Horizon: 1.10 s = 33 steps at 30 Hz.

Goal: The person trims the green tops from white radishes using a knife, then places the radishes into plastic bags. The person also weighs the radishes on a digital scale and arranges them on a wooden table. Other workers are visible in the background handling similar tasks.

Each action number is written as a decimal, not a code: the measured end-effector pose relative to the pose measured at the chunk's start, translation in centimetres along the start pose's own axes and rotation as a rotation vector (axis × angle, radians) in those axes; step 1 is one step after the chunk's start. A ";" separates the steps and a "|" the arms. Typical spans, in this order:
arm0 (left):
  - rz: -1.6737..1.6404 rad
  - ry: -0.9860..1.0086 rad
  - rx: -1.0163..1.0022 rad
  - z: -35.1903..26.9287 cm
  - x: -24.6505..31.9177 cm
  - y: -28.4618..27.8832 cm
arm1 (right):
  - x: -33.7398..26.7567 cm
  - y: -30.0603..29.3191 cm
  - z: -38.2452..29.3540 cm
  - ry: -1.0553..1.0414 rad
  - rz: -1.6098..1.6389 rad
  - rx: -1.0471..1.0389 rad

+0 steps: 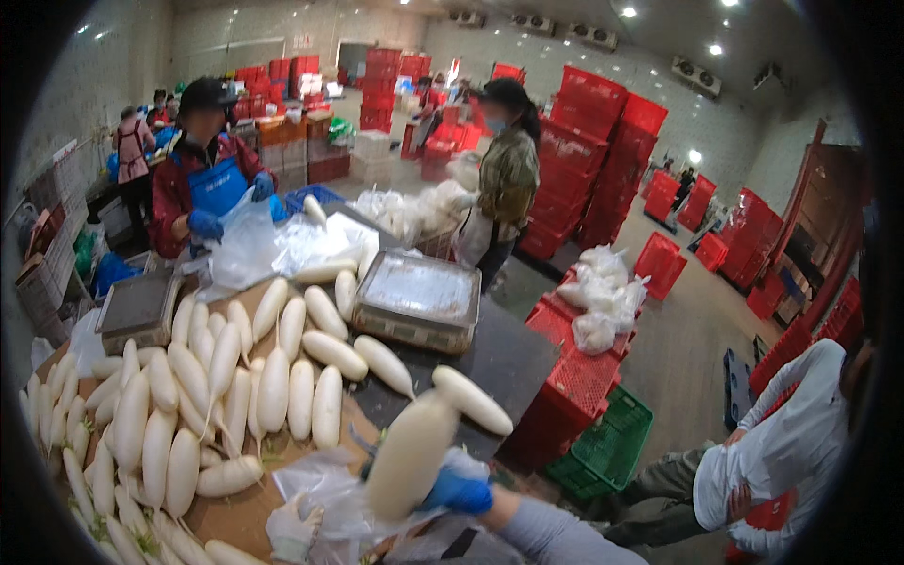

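Note:
In the lower middle, my right hand [459,484], in a blue and white glove, grips a large white daikon radish [409,459], blurred and raised above the table. My left hand [293,530], in a pale glove, is at the bottom edge with its fingers curled at a clear plastic bag [339,487]. The bag spreads below the radish, between both hands. To the left, a big heap of daikon radishes [191,409] covers brown cardboard [233,512]. One loose daikon radish [472,400] lies on the dark tabletop [512,353] just beyond my right hand.
Two metal-topped scales [420,289] [138,304] stand across the table. Facing me, a person in blue gloves [205,176] handles plastic bags [247,240]. Another person [507,169] stands behind. Red crates [565,367] with bagged goods, a green crate [604,441] and a person in white [773,452] are at right.

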<state>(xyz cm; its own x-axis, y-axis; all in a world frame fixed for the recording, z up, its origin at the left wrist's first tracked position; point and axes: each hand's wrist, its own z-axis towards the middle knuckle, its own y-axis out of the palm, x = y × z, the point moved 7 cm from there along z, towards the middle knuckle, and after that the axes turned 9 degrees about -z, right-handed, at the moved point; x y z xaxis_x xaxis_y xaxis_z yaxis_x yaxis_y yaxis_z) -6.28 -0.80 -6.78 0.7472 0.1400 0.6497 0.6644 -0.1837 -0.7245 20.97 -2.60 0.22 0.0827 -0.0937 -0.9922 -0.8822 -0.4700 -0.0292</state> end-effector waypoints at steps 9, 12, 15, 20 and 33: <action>-0.876 0.079 0.116 -4.3 -0.2 -5.5 | 10.3 5.7 2.9 0.108 -0.948 0.036; -0.920 -0.005 0.067 -4.8 -1.1 -5.0 | 12.4 6.1 1.9 0.091 -0.925 -0.188; -0.945 -0.104 0.093 -5.2 -2.6 -4.2 | 10.8 6.9 1.6 0.086 -0.745 -0.416; -0.668 -0.040 0.217 -5.8 -4.0 -4.7 | 2.6 3.5 7.9 0.135 -0.169 -0.360; -0.768 -0.047 0.165 -8.5 -3.4 -6.8 | 3.8 2.4 23.7 -0.006 -1.418 0.453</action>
<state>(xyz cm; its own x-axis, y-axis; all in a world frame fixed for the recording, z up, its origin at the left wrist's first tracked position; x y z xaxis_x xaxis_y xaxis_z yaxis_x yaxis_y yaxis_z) -13.48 -8.28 -2.13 0.0748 0.2107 0.9747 0.9864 0.1278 -0.1033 8.18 16.74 -6.47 0.9738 0.2011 -0.1061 -0.1360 0.1416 -0.9805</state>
